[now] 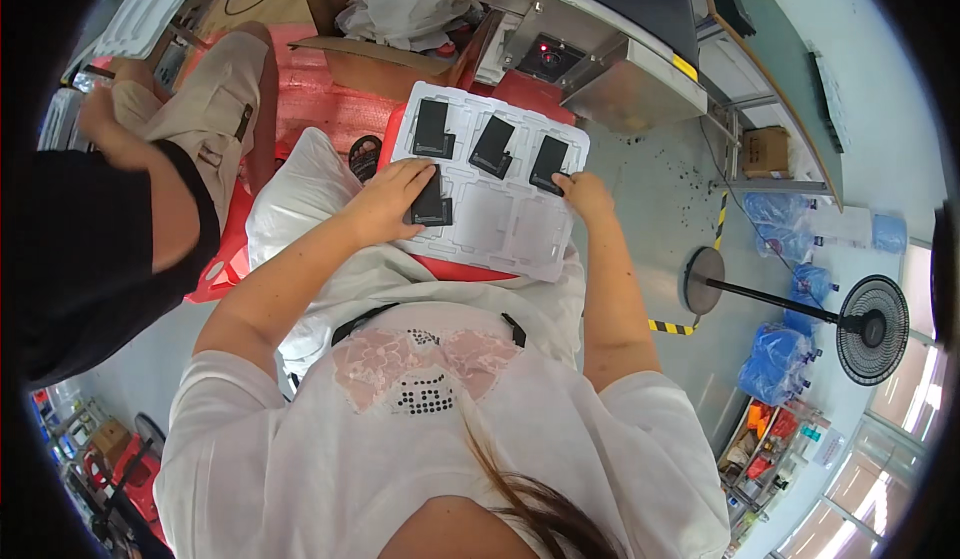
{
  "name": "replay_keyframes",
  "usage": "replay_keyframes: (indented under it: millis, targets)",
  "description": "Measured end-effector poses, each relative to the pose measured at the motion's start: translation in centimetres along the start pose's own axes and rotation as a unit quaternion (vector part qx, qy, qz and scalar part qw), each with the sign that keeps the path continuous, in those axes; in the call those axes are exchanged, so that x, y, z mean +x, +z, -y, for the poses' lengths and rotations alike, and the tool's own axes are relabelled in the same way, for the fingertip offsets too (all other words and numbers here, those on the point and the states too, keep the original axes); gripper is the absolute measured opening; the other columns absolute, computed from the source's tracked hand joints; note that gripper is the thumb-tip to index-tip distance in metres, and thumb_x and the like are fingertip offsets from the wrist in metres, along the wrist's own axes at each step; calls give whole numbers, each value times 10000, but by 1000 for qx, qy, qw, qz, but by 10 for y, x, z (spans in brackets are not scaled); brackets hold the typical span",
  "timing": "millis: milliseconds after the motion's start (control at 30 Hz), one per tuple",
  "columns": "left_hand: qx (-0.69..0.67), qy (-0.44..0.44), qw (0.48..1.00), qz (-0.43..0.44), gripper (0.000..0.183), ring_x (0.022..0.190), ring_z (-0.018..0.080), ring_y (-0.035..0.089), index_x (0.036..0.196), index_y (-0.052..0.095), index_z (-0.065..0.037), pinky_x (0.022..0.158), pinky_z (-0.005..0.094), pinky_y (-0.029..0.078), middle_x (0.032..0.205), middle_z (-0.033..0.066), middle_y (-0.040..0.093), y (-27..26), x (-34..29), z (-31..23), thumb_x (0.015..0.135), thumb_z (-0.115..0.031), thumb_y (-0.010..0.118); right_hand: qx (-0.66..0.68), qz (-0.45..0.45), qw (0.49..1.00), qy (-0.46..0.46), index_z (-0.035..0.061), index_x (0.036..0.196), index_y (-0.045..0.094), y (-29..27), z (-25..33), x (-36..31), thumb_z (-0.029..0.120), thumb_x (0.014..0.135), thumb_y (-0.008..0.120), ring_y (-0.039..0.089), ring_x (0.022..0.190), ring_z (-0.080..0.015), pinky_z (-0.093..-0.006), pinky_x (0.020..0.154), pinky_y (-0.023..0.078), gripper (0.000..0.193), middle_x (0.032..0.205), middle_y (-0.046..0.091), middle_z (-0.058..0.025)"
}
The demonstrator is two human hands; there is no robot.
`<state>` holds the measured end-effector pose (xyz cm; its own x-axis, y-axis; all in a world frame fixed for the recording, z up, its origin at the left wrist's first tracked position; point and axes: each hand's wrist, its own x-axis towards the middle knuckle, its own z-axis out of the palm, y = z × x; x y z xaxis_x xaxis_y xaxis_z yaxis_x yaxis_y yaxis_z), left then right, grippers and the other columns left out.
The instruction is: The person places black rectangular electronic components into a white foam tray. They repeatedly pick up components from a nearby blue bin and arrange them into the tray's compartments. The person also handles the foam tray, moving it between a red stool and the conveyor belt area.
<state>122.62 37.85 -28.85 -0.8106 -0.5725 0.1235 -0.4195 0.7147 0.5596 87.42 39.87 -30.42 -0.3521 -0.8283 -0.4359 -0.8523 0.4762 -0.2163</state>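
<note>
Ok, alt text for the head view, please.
A white compartmented tray holds four flat black pieces, three across the far row and one near left. The person's left hand touches the near-left piece, the right hand the far-right piece. A co-worker sits at left; a black fan stands at right.

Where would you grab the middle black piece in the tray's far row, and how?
I'd reach down from above and pinch the two long edges of its wide part. The black piece lies flat and aslant in the white tray, its top uncovered. A small foot juts out at its near right end, so that edge's upper stretch probably grips better.
</note>
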Motion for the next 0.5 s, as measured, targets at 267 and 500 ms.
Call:
replay_keyframes:
  millis: [267,500]
  targets:
    - [143,-43,986,73,612,1310,299,233,1214,445,26,1053,497,195,1362,162,319,10,-19,4,688,-194,667,222,-60,924,-305,31,756,624,-105,123,-78,233,783,671,511,618,-82,-248,541,406,209,689,581,-21]
    - [158,-94,982,34,716,1322,337,192,1237,408,56,1052,530,169,1386,222,250,19,-15,-11,689,-312,685,198,-408,804,-385,28,899,633,-242,186,-23,231,777,663,587,777,-185,-295,705,458,239,861,627,-113]
